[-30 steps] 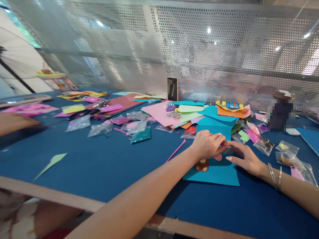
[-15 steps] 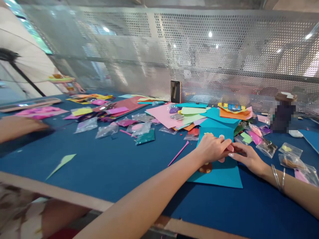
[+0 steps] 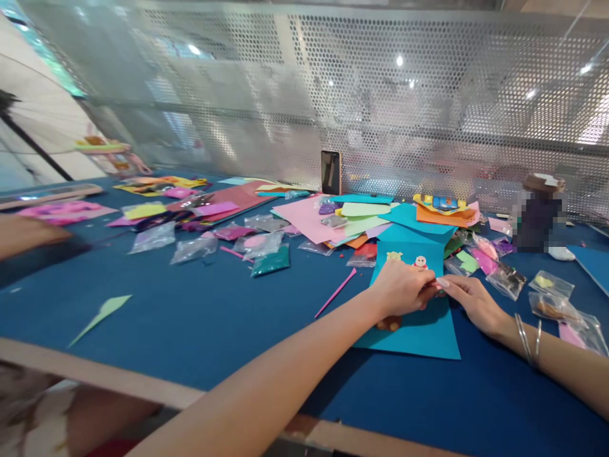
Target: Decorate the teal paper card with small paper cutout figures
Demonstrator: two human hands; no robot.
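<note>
My left hand (image 3: 403,287) is over a folded bright-blue paper sheet (image 3: 423,343), its fingers closed on a small pink clay piece (image 3: 436,284). From the other side my right hand (image 3: 476,301) pinches the same piece between thumb and fingers; two bracelets circle that wrist. Above the hands on the sheet are a cream, bear-like clay figure (image 3: 394,256) and a small pink-and-white figure (image 3: 420,261). A brown clay shape (image 3: 389,324) shows partly from under my left wrist. My fingers cover part of the pink piece.
A pink clay tool (image 3: 335,293) lies left of the sheet. Clay bags (image 3: 271,260) and coloured papers (image 3: 304,219) spread behind it. A phone (image 3: 331,172) stands against the mesh panel. At the left is another person's hand (image 3: 33,235); a dark cup (image 3: 537,216) stands right.
Both hands stay on the pink piece; my left fingers have curled tighter over it, and the two small figures show more fully. The view has shifted slightly.
</note>
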